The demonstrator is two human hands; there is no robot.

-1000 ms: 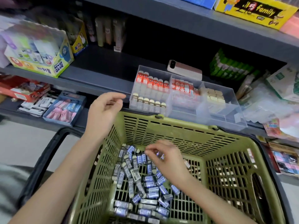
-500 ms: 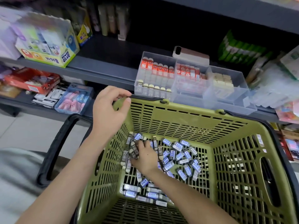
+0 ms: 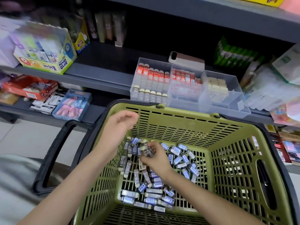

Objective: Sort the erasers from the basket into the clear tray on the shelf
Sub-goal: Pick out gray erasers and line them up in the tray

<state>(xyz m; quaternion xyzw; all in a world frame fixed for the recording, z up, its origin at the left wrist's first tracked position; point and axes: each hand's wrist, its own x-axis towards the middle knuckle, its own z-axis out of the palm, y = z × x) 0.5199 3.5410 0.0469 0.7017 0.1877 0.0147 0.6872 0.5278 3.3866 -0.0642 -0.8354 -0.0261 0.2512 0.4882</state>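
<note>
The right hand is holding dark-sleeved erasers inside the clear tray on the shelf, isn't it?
Wrong place: the head view shows the right hand holding dark-sleeved erasers inside the green basket, not the clear tray on the shelf.

We've got the basket [image 3: 178, 120] in front of the shelf [image 3: 100, 73], its far rim just below the clear tray [image 3: 227, 103] on the shelf edge. The erasers [image 3: 178, 159] are piled on the basket floor and the handle [image 3: 53, 151] is folded out to the left. Tray has three compartments side by side, phone [image 3: 186, 60] behind it, glue box [image 3: 48, 62] well left on the same shelf, small box [image 3: 71, 104] on the lower shelf left of the basket. Left hand [image 3: 118, 127] is over the basket's far-left corner, right hand [image 3: 155, 158] down in the pile gripping a few erasers.
</note>
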